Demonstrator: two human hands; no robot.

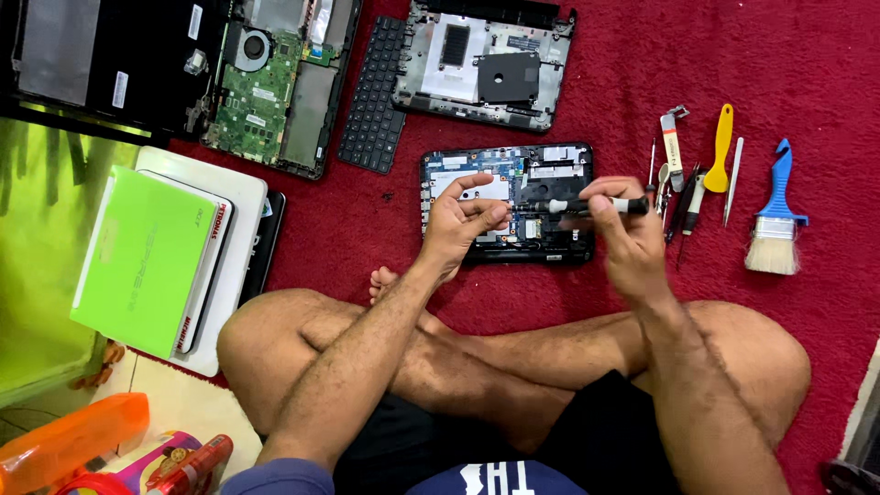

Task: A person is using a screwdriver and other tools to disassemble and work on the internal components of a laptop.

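Screwdriver (587,205) lies level over the opened small laptop base (507,203), its handle pinched in the right hand (623,229) while the left hand (461,225) fingers close on its tip end. Fitting or seating the bit seems the step; next needs steady aim onto a screw. At three o'clock lie hand tools (683,179) and a blue brush (775,215); at eleven, a bare motherboard (266,92), all on red carpet (761,55).

Both hands raised together, left hand (463,223) and right hand (621,229) fingers pinched.
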